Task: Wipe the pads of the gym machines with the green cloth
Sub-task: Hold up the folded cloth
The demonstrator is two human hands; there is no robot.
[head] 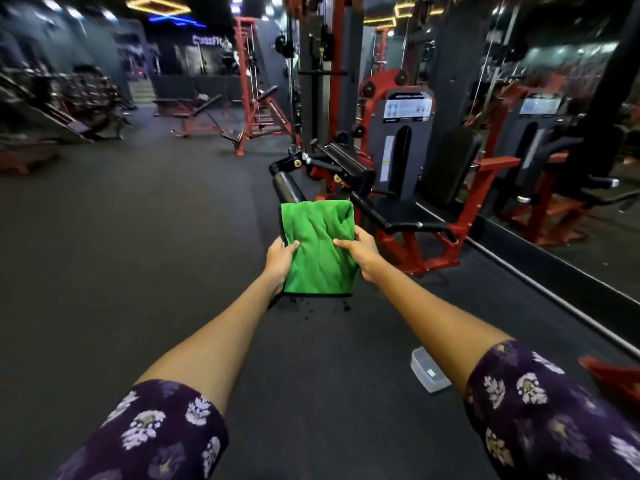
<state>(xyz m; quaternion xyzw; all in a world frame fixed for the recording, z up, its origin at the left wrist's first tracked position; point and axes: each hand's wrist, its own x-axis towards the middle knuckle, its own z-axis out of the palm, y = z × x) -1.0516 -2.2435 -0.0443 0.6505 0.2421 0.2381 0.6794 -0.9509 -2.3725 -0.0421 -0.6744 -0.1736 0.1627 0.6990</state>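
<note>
We hold the cloth (320, 249) out front, left hand (278, 261) and right hand (358, 252) each pinching a side edge. The roller pad (287, 187) lies just beyond at 12 o'clock, the seat (398, 213) at 1, nearer our right.

A dark rubber floor (145, 244) runs through a dim gym. On the right a wall mirror (561, 109) reflects the red-framed machines and ceiling lights. Far left stands a blurred rack of weights (79, 95), with black benches (197, 109) and a red cable tower (247, 81) in the far middle. Yellow and blue neon strips (162, 10) glow overhead. A clear plastic box (428, 374) lies on the near right floor.
</note>
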